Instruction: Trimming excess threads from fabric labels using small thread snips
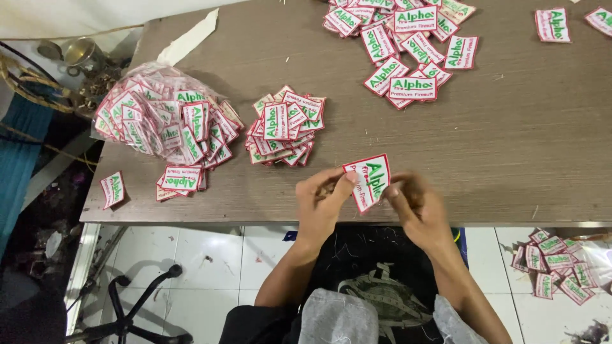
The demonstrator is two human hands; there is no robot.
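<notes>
White patch (368, 182) w/ red border pinched by left hand (324, 202) & right hand (413, 204) fingertips above table (510, 146); best gripped by edges, kept taut.

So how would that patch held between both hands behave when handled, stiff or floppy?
The patch probably flexes slightly yet holds its shape: it stands flat between the left hand and right hand without drooping. Likely light, since fingertips alone hold it. Thin and flat, it should slide, not roll.

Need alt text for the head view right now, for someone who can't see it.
Both hands, left hand and right hand, hold one white embroidered patch with a red border above the near edge of a brown table. More patches lie in a small stack, a clear bag and a loose pile.
</notes>
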